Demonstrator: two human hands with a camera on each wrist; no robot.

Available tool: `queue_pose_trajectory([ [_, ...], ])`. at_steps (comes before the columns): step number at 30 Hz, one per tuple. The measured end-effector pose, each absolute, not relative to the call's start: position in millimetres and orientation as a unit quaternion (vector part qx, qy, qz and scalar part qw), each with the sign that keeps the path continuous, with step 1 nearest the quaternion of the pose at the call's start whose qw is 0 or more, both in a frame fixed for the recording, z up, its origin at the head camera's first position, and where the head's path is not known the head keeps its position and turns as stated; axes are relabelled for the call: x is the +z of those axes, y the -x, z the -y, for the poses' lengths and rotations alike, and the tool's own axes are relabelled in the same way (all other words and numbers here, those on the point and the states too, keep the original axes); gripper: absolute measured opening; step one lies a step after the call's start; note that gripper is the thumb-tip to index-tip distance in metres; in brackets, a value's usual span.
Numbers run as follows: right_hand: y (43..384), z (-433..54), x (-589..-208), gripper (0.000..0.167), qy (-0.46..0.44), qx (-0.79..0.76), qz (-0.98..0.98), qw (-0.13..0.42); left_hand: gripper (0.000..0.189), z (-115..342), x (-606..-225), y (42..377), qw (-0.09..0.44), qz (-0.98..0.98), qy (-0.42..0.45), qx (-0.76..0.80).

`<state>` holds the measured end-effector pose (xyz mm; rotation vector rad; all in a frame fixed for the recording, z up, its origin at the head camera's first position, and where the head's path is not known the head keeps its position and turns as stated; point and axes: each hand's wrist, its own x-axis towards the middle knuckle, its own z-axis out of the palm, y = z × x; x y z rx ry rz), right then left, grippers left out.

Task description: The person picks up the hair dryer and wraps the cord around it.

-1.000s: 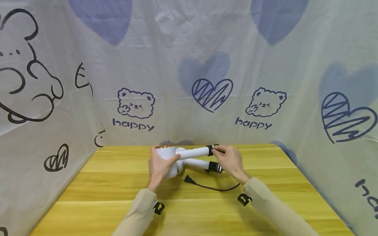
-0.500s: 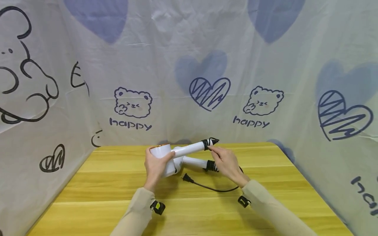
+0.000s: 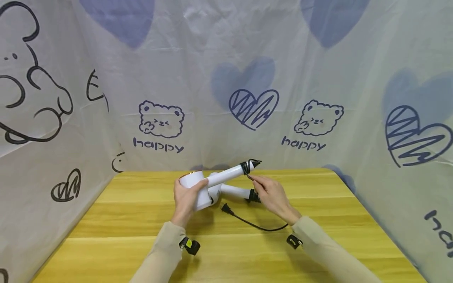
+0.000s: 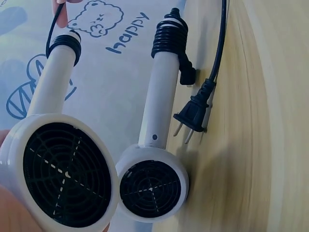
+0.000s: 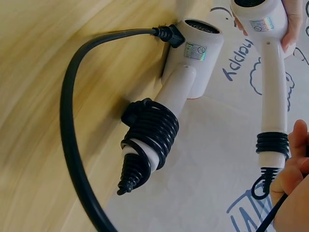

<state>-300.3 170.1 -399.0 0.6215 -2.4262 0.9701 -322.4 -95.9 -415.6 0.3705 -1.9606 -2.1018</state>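
Note:
In the head view my left hand [image 3: 185, 199] grips the barrel of a white hair dryer [image 3: 224, 176], lifted with its handle slanting up to the right. Black cord [image 5: 272, 143] is wrapped around the lower handle in the right wrist view. My right hand [image 3: 274, 197] is beside the handle's end, pinching a loose stretch of that cord. A second white hair dryer [image 4: 159, 99] lies behind on the table, its own cord coiled tightly on the handle. A two-pin plug [image 4: 194, 113] lies in front, its cord running toward my right wrist, which hides where it leads.
The wooden table [image 3: 233, 251] stretches toward me and to both sides. A pale printed curtain [image 3: 212, 51] with hearts and bears hangs along the back and sides. The plug's cord [image 3: 260, 226] curves across the tabletop below my right hand.
The held hair dryer's handle has tilted up at its cord end. My right hand has shifted from the handle's end to just below it, drawing the cord along. The plug has barely moved.

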Motion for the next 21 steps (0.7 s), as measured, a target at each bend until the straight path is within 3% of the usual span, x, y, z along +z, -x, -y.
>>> queue_pose_trajectory([
  [21, 305, -178, -409, 0.034, -0.256, 0.375, 0.866, 0.208, 0.08, 96, -417, 323, 0.049, 0.566, -0.155, -0.808],
])
